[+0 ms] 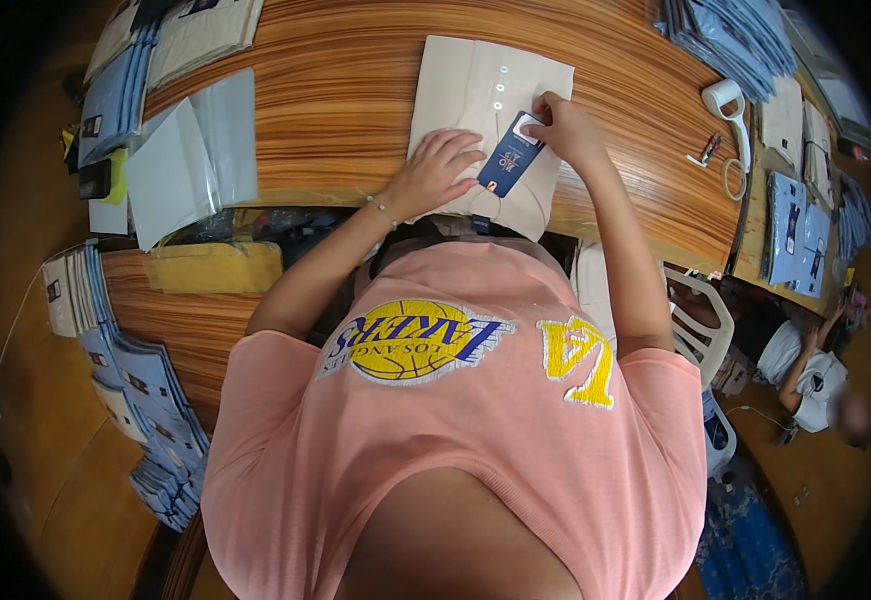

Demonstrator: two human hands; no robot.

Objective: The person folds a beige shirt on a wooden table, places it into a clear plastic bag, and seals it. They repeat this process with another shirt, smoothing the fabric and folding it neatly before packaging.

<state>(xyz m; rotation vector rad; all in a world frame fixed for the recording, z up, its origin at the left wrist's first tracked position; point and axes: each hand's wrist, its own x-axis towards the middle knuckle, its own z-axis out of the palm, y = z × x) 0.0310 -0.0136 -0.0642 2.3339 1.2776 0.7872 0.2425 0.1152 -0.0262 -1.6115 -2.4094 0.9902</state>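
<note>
A folded beige shirt [453,85] with a row of pale buttons lies on the wooden table in front of me. On it rests a dark navy hang tag [509,167], tilted, with a thin cord around it and a white patch at its upper end. My left hand [430,176] lies on the shirt with fingers spread, the fingertips next to the tag's left edge. My right hand [568,130] pinches the upper end of the tag beside the white patch. Part of its grip is hidden behind the fingers.
Clear plastic bags [191,165] lie at the left table edge. Bagged shirts are stacked far left [116,95] and far right [731,40]. A white handheld tool [726,100] and a tape ring [734,180] sit at right. Another person [806,375] is at the lower right.
</note>
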